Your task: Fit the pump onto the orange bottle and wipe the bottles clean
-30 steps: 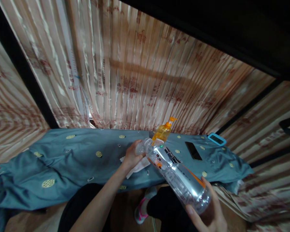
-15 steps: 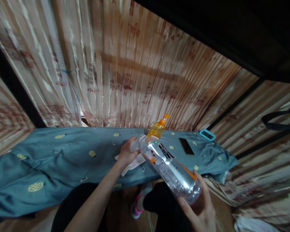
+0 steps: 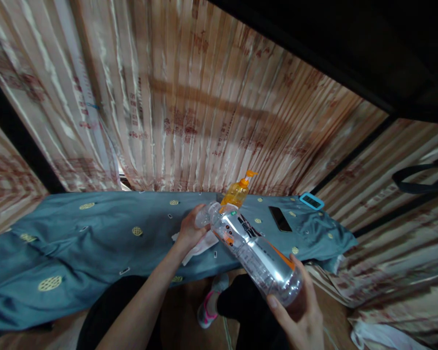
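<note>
A large clear plastic bottle (image 3: 253, 250) with a silver and orange label lies tilted between my hands, its base toward me on the right. My left hand (image 3: 191, 228) is closed around the neck end, where a clear rounded piece (image 3: 203, 217) shows; whether it is part of the bottle I cannot tell. My right hand (image 3: 304, 311) grips the base, thumb on the near side and fingers on the far side. Under the neck end, a white tissue (image 3: 203, 247) lies on the cloth. Just behind the bottle stands an orange pump bottle (image 3: 236, 193), partly hidden.
A blue-green cloth with yellow pineapples (image 3: 105, 233) covers the surface before me. To the right lie a dark phone (image 3: 280, 218) and a blue-framed device (image 3: 311, 201). Pleated curtains (image 3: 190, 97) hang behind and at both sides. A black strap (image 3: 419, 180) hangs at right.
The view has shifted very slightly. Both hands keep the same hold on the bottle, and nothing else has visibly moved.
</note>
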Motion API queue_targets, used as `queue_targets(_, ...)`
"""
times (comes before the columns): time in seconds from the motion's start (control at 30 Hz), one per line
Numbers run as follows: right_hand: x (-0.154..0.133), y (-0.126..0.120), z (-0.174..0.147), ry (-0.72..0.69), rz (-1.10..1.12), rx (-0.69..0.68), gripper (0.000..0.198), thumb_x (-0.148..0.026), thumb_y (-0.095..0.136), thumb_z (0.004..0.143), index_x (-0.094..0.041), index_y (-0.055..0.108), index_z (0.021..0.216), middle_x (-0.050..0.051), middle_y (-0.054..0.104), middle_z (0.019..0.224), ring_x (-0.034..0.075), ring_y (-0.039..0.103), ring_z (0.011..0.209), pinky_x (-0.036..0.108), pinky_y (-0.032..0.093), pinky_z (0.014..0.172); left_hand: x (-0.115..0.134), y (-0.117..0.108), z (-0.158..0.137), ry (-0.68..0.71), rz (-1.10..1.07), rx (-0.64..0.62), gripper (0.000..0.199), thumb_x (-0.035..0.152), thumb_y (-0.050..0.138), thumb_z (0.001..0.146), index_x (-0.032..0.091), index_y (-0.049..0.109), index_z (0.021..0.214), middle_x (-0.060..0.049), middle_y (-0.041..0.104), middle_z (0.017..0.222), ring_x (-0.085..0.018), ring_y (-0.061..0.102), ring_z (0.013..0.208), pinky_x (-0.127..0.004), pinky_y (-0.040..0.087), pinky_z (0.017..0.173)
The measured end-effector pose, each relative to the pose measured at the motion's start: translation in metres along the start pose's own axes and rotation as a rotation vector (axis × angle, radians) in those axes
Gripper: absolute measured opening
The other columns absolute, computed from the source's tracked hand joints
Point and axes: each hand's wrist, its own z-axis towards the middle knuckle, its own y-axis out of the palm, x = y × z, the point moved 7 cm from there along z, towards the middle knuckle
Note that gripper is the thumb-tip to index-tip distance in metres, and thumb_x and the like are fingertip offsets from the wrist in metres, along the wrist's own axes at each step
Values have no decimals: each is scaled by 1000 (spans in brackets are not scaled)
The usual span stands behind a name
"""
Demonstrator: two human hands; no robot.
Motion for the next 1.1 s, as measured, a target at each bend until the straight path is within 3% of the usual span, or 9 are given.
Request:
queue_targets(0.13, 0, -2, 0, 2, -17, 10, 97, -60, 71, 68, -12, 38, 145, 16, 41, 153, 32, 35, 143, 32, 47, 99, -1, 1, 0, 19, -12, -5, 62, 18, 75, 69, 21, 57, 128, -8, 66, 131, -28, 64, 119, -43, 50, 104)
queue_targets(0.3, -2, -1, 1, 16, -10, 0, 100, -62, 70, 67, -11, 35, 146, 17, 40, 153, 32, 40, 139, 35, 37, 108, -1, 3, 0, 29, -30, -17, 57, 19, 76, 69, 20, 60, 124, -8, 69, 125, -27, 66, 115, -40, 51, 102)
queue_targets(0.67, -1, -3, 1, 4, 31, -24, 112, -67, 72, 64, -5, 31, 148, 18, 34, 155, 33, 31, 144, 29, 43, 94, -1, 5, -3, 36, -63, -5, 55, 23, 79, 68, 23, 62, 120, -7, 71, 121, -27, 66, 112, -40, 51, 100)
queue_targets(0.83, 5, -5, 2, 47, 104, -21, 119, -66, 76, 59, -9, 25, 150, 21, 36, 153, 35, 45, 133, 36, 41, 100, 1, 4, -4, 29, -70, -11, 54, 23, 77, 69, 21, 61, 120, -7, 70, 122, -27, 66, 113, -41, 51, 101)
queue_targets(0.97, 13, -7, 1, 57, 109, -16, 105, -64, 76, 60, -13, 35, 142, 20, 56, 133, 31, 60, 115, 35, 49, 90, 4, 3, -5, 31, -50, -10, 54, 22, 77, 67, 22, 62, 119, -7, 71, 121, -27, 66, 111, -41, 51, 100)
queue_targets(1.1, 17, -9, -1, 51, 119, 25, 96, -64, 77, 59, -14, 42, 133, 19, 62, 125, 32, 62, 113, 36, 50, 91, 7, 2, -5, 36, -34, -19, 54, 21, 77, 67, 21, 62, 119, -7, 71, 120, -27, 67, 110, -41, 52, 100)
